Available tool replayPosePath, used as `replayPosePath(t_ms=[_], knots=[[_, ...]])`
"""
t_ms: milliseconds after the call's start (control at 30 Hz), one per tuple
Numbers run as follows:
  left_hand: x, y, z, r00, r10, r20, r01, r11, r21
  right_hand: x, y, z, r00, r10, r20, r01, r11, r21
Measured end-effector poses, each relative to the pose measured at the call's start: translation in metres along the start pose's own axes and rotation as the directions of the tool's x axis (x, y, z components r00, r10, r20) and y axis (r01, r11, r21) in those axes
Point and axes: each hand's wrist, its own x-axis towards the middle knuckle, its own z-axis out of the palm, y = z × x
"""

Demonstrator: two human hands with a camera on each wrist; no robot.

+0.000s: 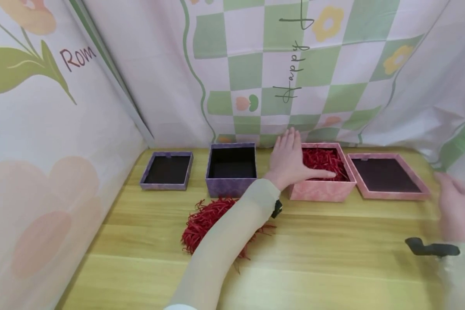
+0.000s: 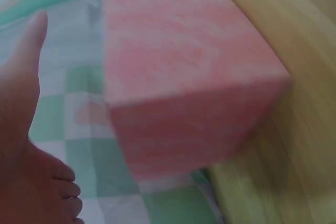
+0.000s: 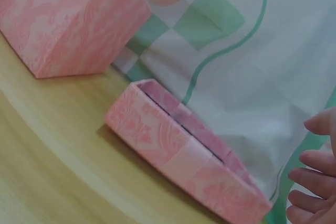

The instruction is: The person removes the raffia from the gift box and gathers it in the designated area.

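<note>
My left hand [image 1: 288,161] is beside the left wall of a pink patterned box [image 1: 321,191], fingers straight toward the curtain, thumb stretched out over the box. Red shredded paper [image 1: 323,161] fills that box. In the left wrist view, the box's pink walls [image 2: 178,45] are blurred. At the right edge my right hand [image 1: 459,209] is blurred and looks empty. It is to the right of the pink lid [image 1: 387,174], which lies inside up on the table. The right wrist view shows fingers loosely bent, apart from the lid [image 3: 168,156].
An open purple box [image 1: 232,187] with a dark inside stands left of the pink one, and its purple lid [image 1: 166,170] lies farther left. A loose pile of red shredded paper [image 1: 209,224] sits under my left forearm. A patterned curtain [image 1: 244,73] hangs behind the wooden table [image 1: 333,258].
</note>
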Motion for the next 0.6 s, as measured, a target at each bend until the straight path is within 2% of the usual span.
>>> replayPosePath(t_ms=[133,233,267,333,400,467,533,600], knots=[[-0.002,-0.012,0.014,0.995,-0.040,0.093,0.030,0.995,0.100,-0.014,-0.015,0.011,0.998,-0.057,0.023,0.058,0.997,-0.048],[-0.003,-0.017,0.022,0.992,-0.042,0.122,0.027,0.992,0.124,-0.027,-0.025,0.026,0.991,-0.124,0.045,0.130,0.981,-0.144],[-0.003,-0.017,0.024,0.991,-0.042,0.130,0.026,0.992,0.124,-0.032,-0.029,0.031,0.987,-0.144,0.066,0.153,0.978,-0.143],[-0.003,-0.018,0.026,0.989,-0.039,0.146,0.023,0.994,0.109,-0.041,-0.035,0.044,0.975,-0.189,0.113,0.199,0.977,-0.083],[-0.003,-0.018,0.028,0.985,-0.040,0.170,0.024,0.995,0.098,-0.050,-0.041,0.057,0.955,-0.235,0.179,0.237,0.971,0.013],[-0.002,-0.018,0.028,0.980,-0.044,0.192,0.025,0.995,0.100,-0.058,-0.049,0.069,0.935,-0.261,0.238,0.261,0.965,0.034],[-0.002,-0.018,0.026,0.976,-0.048,0.210,0.025,0.993,0.112,-0.065,-0.057,0.082,0.921,-0.286,0.264,0.307,0.951,-0.039],[-0.002,-0.018,0.024,0.974,-0.050,0.221,0.021,0.991,0.135,-0.072,-0.065,0.095,0.908,-0.306,0.286,0.370,0.906,-0.204]])
